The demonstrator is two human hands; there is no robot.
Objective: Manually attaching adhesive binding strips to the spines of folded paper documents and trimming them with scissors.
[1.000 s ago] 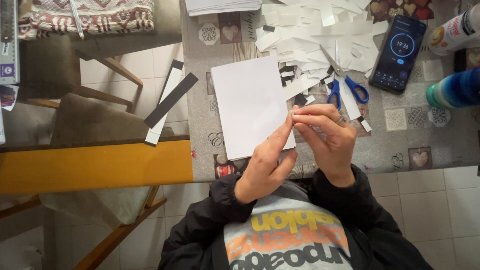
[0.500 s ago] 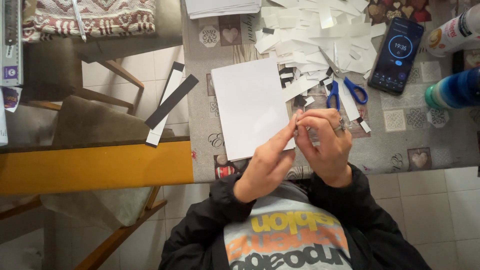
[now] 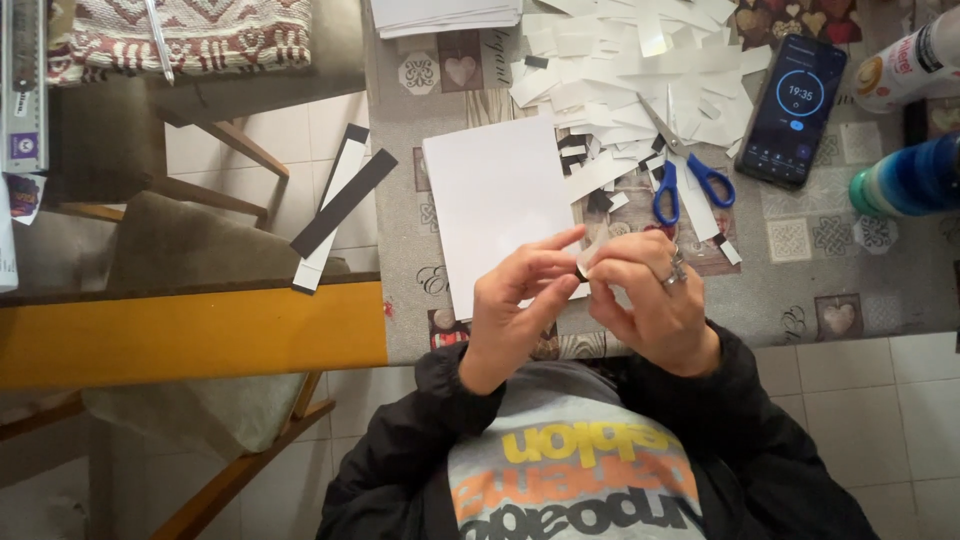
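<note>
A small strip (image 3: 583,268) is pinched between left hand (image 3: 515,300) and right hand (image 3: 650,295); loosened fingertips could drop it.

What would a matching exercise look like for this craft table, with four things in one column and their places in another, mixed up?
Things:
1. blue-handled scissors
2. dark smartphone
3. plain white paper sheet
4. small black-and-white strip

Places:
A. pinched between the fingertips of the left hand and right hand
B. lying flat on the patterned tablecloth, just beyond the hands
C. on the heap of white paper scraps
D. right of the scissors, screen lit

Pairs: 1-C, 2-D, 3-B, 4-A
</note>
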